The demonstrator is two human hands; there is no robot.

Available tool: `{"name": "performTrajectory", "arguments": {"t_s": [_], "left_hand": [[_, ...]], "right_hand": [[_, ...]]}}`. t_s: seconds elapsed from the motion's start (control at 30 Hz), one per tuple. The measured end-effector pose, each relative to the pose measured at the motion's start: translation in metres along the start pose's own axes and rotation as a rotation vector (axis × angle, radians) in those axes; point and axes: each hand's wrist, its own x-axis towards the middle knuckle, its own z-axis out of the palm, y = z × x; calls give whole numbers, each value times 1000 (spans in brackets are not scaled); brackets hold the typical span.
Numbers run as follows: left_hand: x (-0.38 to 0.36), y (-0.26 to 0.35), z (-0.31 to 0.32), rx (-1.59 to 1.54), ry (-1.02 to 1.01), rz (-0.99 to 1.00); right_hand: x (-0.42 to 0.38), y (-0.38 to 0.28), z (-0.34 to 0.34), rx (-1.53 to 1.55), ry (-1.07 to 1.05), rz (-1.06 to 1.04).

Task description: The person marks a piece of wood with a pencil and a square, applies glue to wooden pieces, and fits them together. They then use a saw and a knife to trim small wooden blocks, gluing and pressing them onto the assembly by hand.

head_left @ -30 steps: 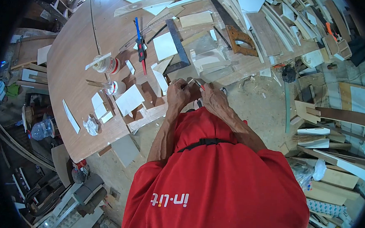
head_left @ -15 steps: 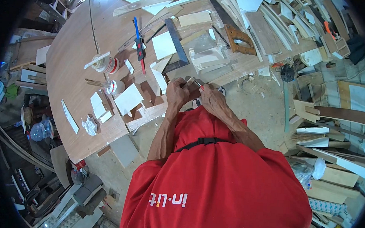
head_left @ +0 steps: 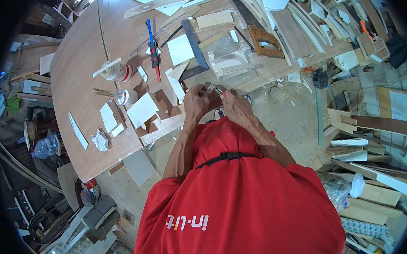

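Note:
My left hand (head_left: 196,102) is at the table's near edge, fingers closed round a small pale piece (head_left: 210,87) that looks like wood. Close beside it, my right hand (head_left: 236,107) pinches a slim tool with a red part (head_left: 223,95); its kind is too small to make out. The tool's front end points toward the pale piece. Just beyond the hands lie a dark try square (head_left: 199,58) and white-faced offcuts (head_left: 181,50). A small box-like assembly of white and brown board (head_left: 143,111) stands left of my left hand.
The wooden table (head_left: 73,60) carries a handsaw (head_left: 264,42), a red and blue tool (head_left: 154,53), a jar (head_left: 116,71), a white pot with sticks (head_left: 127,97) and crumpled paper (head_left: 100,140). Wood strips pile up at the back right. Boards (head_left: 380,180) lean on the floor at right.
Both hands stay together at the table edge, with slight movement of the fingers and tool. The whole view has shifted slightly.

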Motion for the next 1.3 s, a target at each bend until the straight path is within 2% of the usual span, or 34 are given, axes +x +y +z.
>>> {"name": "performTrajectory", "arguments": {"t_s": [0.23, 0.3, 0.43, 0.47, 0.5, 0.53, 0.8, 0.9, 1.03, 1.2, 1.3], "left_hand": [[2, -8, 3, -52, -11, 39], [2, -10, 4, -43, 7, 68], [3, -10, 3, -11, 5, 74], [2, -9, 2, -11, 4, 73], [-2, -2, -2, 49, 33, 153], [-3, 3, -4, 110, 62, 232], [-6, 4, -1, 181, 77, 229], [-6, 2, 0, 214, 86, 222], [-6, 3, 1, 223, 98, 214], [-6, 4, 1, 228, 80, 196], [-7, 7, -1, 220, 60, 188]], "right_hand": [[1, 16, 17, -27, 8, -56], [3, 21, 22, -173, 49, -207], [3, 13, 12, -137, 30, -195], [3, 9, 6, -52, -13, -99], [3, 4, 0, 33, -56, -2], [3, 6, 1, 33, -57, -1], [8, 24, 24, -86, 14, -219], [6, 13, 11, -20, 6, -114], [7, 11, 10, -55, 24, -157], [6, 5, 3, 45, -27, -49], [8, 16, 16, -17, -28, -100]]}}
